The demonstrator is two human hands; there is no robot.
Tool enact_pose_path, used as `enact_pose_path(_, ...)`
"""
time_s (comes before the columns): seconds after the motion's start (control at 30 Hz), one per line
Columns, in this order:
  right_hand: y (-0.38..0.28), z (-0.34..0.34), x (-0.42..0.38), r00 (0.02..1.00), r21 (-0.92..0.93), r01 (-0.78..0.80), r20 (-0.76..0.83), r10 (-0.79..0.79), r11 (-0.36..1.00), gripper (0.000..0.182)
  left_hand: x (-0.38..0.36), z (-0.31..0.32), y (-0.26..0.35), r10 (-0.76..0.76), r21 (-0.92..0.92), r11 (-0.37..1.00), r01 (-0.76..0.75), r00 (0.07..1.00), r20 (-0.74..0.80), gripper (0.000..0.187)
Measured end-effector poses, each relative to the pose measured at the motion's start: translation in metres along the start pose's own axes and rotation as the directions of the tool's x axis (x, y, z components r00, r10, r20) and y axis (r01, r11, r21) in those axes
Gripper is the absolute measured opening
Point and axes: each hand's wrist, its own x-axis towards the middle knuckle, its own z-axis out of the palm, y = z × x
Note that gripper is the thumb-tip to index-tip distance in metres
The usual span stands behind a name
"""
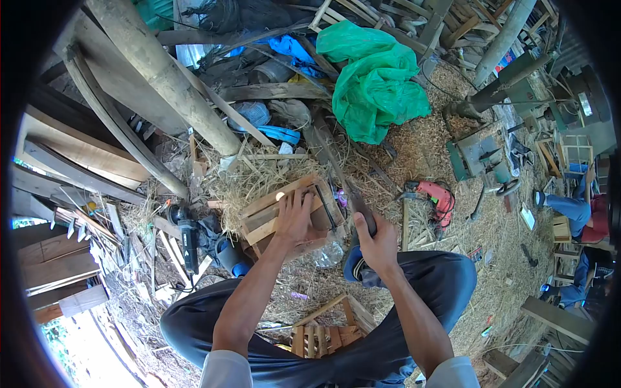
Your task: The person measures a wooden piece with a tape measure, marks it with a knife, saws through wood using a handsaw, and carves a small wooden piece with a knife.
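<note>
My left hand lies with its fingers spread on the top slats of a small wooden box on the straw-covered ground. My right hand is closed around the dark handle of a long, narrow-bladed tool. Its blade slants up and to the left, past the box's right side; whether it is a machete or a saw I cannot make out. Below the box a clear plastic piece lies on the ground. Between my crossed legs sits another slatted wooden frame, partly hidden.
To the right lies a red power drill, and at the left a black angle grinder. Crumpled green plastic sheeting lies ahead. A thick pole slants down at upper left. Another person sits at far right.
</note>
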Motion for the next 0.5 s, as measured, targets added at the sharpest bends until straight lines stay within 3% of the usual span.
enact_pose_path(0.17, 0.01, 0.014, -0.003, 0.997, -0.079, -0.019, 0.067, 0.024, 0.997, 0.031, 0.002, -0.022, 0.02, -0.047, 0.033, 0.998, 0.044, 0.995, 0.092, 0.116)
enact_pose_path(0.23, 0.068, 0.053, -0.005, 0.98, 0.052, 0.199, -0.02, -0.198, 0.979, 0.035, -0.001, -0.017, 0.018, -0.037, 0.015, 0.999, 0.036, 0.997, 0.061, 0.116)
enact_pose_path(0.27, 0.076, 0.058, -0.008, 0.993, -0.036, 0.092, 0.083, -0.089, 0.995, 0.046, -0.003, -0.013, 0.017, -0.026, -0.005, 1.0, 0.026, 0.999, 0.031, 0.116)
enact_pose_path(0.3, 0.08, 0.061, -0.008, 0.992, -0.04, 0.095, 0.083, -0.092, 0.995, 0.046, -0.005, -0.012, 0.016, -0.025, -0.008, 1.0, 0.026, 0.999, 0.027, 0.116)
enact_pose_path(0.37, 0.089, 0.066, -0.008, 0.989, -0.239, 0.097, 0.129, -0.068, 0.966, 0.046, -0.009, -0.009, 0.013, 0.017, -0.067, 0.998, -0.016, 1.0, 0.004, 0.116)
enact_pose_path(0.5, 0.092, 0.079, -0.007, 0.98, -0.31, 0.183, 0.129, -0.149, 0.933, 0.05, -0.016, -0.016, 0.014, -0.051, -0.044, 0.998, 0.05, 0.998, -0.028, 0.116)
